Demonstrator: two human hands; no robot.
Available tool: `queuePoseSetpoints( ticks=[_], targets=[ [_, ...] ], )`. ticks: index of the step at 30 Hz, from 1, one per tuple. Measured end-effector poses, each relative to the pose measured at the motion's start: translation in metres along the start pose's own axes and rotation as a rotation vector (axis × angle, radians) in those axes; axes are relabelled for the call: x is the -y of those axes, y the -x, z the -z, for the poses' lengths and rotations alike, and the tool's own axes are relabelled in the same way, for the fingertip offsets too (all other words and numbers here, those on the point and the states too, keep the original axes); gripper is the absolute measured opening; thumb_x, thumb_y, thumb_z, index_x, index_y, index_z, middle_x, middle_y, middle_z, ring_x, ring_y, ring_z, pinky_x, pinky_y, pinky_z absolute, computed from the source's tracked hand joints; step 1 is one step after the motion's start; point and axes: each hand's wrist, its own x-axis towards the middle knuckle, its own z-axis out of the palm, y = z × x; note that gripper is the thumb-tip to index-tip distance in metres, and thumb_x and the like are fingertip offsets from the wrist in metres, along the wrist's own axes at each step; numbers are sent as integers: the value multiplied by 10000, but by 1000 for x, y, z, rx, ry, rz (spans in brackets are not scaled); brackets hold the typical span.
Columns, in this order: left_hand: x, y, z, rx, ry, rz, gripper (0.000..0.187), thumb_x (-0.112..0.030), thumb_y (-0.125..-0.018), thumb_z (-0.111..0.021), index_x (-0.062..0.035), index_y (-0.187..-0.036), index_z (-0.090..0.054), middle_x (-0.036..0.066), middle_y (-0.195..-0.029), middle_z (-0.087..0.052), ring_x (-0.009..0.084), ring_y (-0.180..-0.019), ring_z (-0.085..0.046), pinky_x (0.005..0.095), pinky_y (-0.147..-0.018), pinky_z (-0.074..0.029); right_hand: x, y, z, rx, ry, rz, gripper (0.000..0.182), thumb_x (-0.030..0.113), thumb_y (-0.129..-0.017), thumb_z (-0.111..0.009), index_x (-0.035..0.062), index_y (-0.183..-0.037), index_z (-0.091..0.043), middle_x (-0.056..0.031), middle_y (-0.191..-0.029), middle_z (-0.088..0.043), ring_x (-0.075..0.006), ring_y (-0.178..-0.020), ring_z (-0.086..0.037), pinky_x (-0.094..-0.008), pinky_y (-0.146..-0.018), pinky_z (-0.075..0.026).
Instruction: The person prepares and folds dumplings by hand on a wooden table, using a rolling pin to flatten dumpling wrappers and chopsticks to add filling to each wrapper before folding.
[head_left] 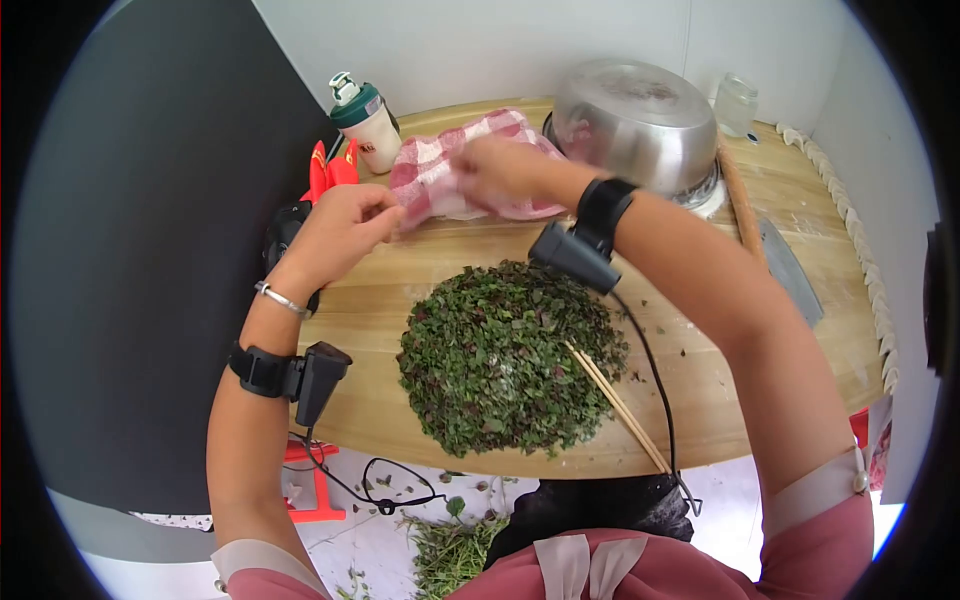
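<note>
A red-and-white checked cloth (478, 135) lies rumpled at the back of the wooden table. My left hand (350, 228) is at its left corner, fingers curled and thumb and forefinger pinched at the cloth's edge. Over the middle of the cloth is my right hand (500, 172), smeared by motion, so its grip does not show clearly. In front of both hands spreads a big heap of chopped green and purplish leaves (500, 360), dusted with a little white powder. A pair of wooden chopsticks (620, 410) rests with its tips in the heap.
Behind the cloth stand a green-lidded bottle (370, 130) and an upturned metal basin (640, 120). On the right are a glass jar (737, 104), a rolling pin (738, 205), a cleaver blade (790, 270) and a row of dough pieces (850, 220). Leafy stems (450, 555) lie on the floor.
</note>
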Motion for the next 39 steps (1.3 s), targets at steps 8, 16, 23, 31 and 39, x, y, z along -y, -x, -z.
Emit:
queuePoseSetpoints(
  ticks=[8,16,23,31,39],
  targets=[
    [43,-70,-36,-76,-262,-313,250,-138,-852,-572,2,-1047,-645,174,-958,-653,304,-888,-629,378,-804,-488,-28,-35,84,-64,-535,-321,170,186,-951,-538,22,-913,-562,-72,-814,-634,-124,-684,-665,-238,-573,-529],
    [61,-106,-56,-90,-444,-198,448,-289,-843,-598,42,-1144,-590,231,-1091,-613,367,-1048,-574,418,-932,-440,-41,-64,105,-382,73,145,205,178,-829,-568,-12,-876,-631,-241,-803,-638,-369,-772,-622,-446,-707,-477],
    [70,-135,-55,24,-396,-72,454,-310,-810,-641,79,-1045,-624,235,-990,-641,341,-930,-617,375,-830,-472,-32,-72,110,-454,146,196,215,183,-834,-567,-16,-883,-633,-245,-828,-642,-393,-785,-613,-443,-711,-481],
    [69,-149,-46,58,-293,34,526,-355,-674,-753,57,-980,-639,245,-954,-645,343,-895,-626,377,-815,-482,-32,-71,107,-440,162,193,235,208,-842,-569,-14,-888,-636,-247,-838,-641,-391,-795,-615,-439,-716,-484],
    [81,-157,-52,-38,-135,76,485,-265,-646,-780,52,-981,-632,211,-909,-650,290,-855,-631,337,-776,-487,-34,-68,112,-419,184,156,246,218,-839,-576,-15,-891,-638,-235,-847,-650,-368,-785,-621,-436,-716,-484]
  ],
)
